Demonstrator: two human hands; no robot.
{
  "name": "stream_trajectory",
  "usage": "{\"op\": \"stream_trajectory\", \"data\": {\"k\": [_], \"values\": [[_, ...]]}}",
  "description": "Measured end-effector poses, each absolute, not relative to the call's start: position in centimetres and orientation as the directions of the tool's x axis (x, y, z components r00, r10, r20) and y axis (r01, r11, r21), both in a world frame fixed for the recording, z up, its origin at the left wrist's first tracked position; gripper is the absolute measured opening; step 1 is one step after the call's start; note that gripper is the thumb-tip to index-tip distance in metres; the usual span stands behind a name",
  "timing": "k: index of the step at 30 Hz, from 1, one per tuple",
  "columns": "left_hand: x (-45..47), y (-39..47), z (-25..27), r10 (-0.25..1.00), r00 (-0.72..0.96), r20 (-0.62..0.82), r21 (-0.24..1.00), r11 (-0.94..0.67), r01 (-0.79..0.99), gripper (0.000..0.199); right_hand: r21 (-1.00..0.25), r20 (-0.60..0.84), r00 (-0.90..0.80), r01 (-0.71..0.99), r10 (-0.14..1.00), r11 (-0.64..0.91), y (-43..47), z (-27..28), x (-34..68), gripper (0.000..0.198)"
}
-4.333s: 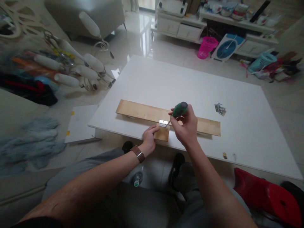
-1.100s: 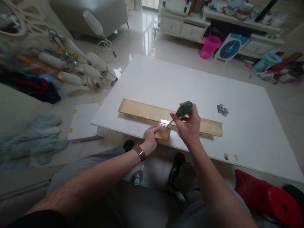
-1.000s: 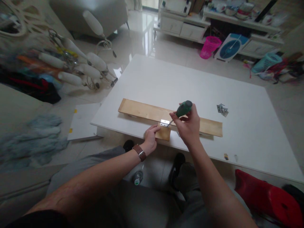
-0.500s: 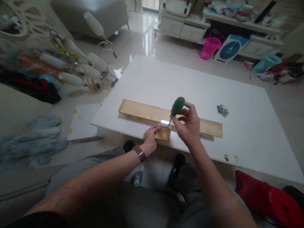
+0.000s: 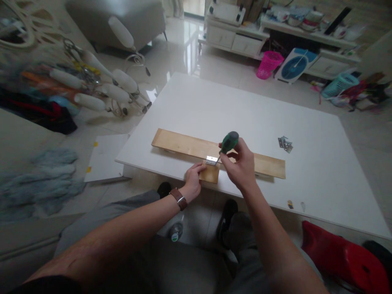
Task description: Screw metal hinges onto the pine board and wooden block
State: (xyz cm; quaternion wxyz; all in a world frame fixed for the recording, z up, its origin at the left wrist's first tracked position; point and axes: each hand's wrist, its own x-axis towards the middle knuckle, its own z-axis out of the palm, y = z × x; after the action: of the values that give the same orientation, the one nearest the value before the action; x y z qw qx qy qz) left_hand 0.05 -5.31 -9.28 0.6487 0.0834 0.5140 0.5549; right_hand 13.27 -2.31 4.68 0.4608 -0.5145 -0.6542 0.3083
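My right hand is closed around a green screwdriver, tilted with its tip down at the right end of a metal hinge. That hinge lies where a small wooden block meets a long wooden board. My left hand, with a brown-strapped watch on the wrist, pinches the left side of the block near the table's front edge. Whatever screw is under the screwdriver tip is too small to make out.
The white table bears a pile of hinges and screws to the right. Two small items, one a yellow-black piece, lie by its front edge. A red stool-like object stands at lower right, a bottle on the floor.
The screwdriver handle has tipped slightly lower and my right hand has turned with it. My left hand still holds the block. The whole view has shifted slightly.
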Motion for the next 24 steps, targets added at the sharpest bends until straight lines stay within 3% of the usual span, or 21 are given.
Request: {"op": "stream_trajectory", "data": {"k": [5, 14, 24], "values": [[0.1, -5.3, -9.2, 0.798, -0.133, -0.588, 0.669, 0.386, -0.636, 0.034, -0.896, 0.249, -0.038, 0.371, 0.968, 0.245, -2.4, 4.8, 13.3, 0.027], [0.1, -5.3, -8.8, 0.813, -0.138, -0.566, 0.682, 0.368, -0.632, 0.03, -0.853, 0.307, 0.063, 0.46, 0.95, 0.245, -1.9, 3.8, 13.5, 0.022], [-0.1, -5.4, -9.0, 0.81, -0.125, -0.572, 0.683, 0.387, -0.619, 0.032, -0.928, 0.223, -0.045, 0.297, 0.974, 0.226, -2.1, 4.4, 13.4, 0.029]]}}
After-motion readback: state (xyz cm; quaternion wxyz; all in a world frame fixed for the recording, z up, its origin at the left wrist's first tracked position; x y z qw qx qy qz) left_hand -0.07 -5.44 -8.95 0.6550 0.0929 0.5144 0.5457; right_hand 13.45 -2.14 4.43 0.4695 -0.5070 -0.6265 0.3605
